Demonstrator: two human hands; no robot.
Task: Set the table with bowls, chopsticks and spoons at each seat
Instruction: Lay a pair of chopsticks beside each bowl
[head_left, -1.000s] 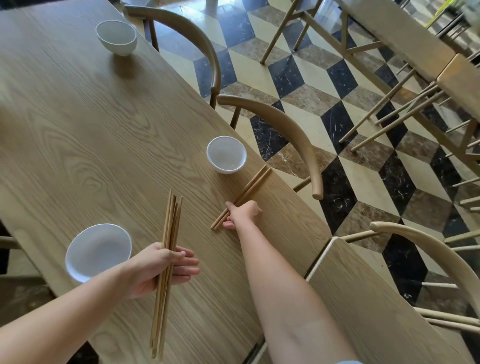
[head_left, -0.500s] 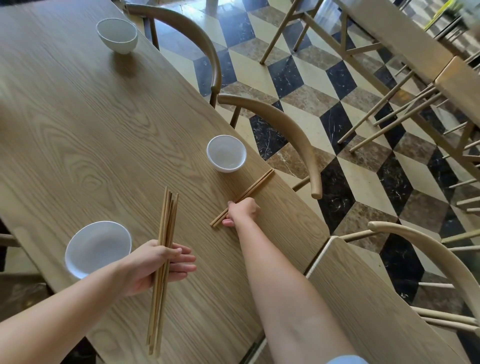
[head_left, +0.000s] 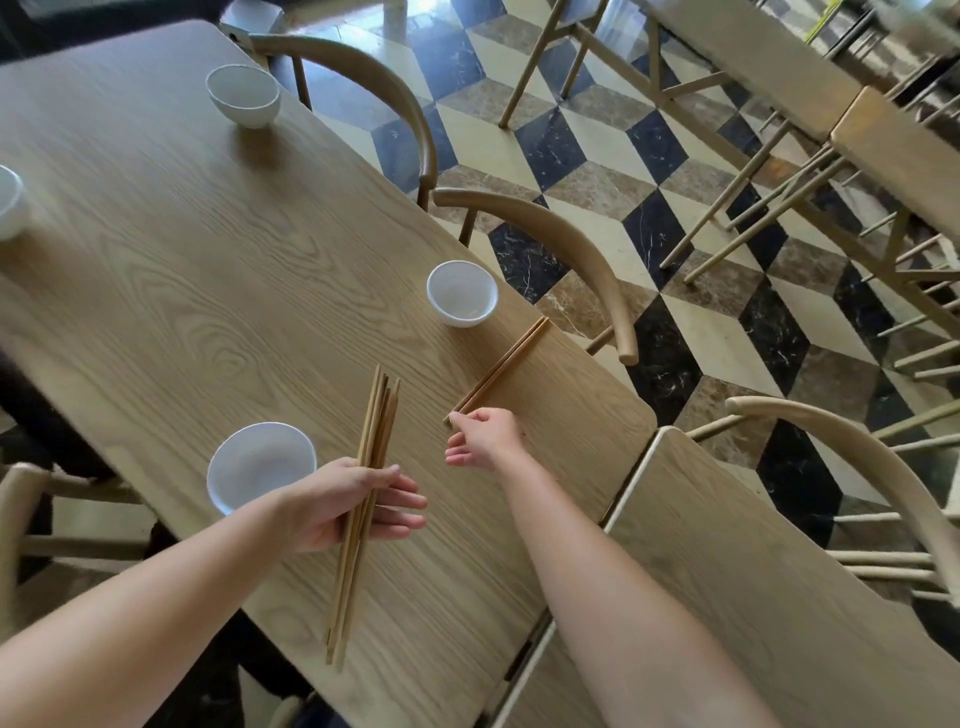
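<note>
A pair of wooden chopsticks (head_left: 506, 364) lies on the wooden table (head_left: 208, 270), just right of a white bowl (head_left: 461, 293) at the table's right edge. My right hand (head_left: 483, 436) hovers at the pair's near end, fingers loosely apart, fingertips just touching the tips. My left hand (head_left: 337, 506) grips a bundle of several chopsticks (head_left: 376, 421), held lengthwise above the table. A second white bowl (head_left: 260, 465) sits by my left wrist. A third bowl (head_left: 243, 101) stands at the far right edge, and a fourth (head_left: 8, 202) shows partly at the left border.
Curved-back wooden chairs (head_left: 571, 249) (head_left: 374, 78) are tucked along the table's right side. A second table (head_left: 727, 571) butts against the near corner, with another chair (head_left: 857, 457) beside it. More tables and chairs stand across the checkered floor.
My right hand has lifted off the laid pair and drawn back to its near end. The pair now lies straighter beside the bowl. The left hand still holds the bundle.
</note>
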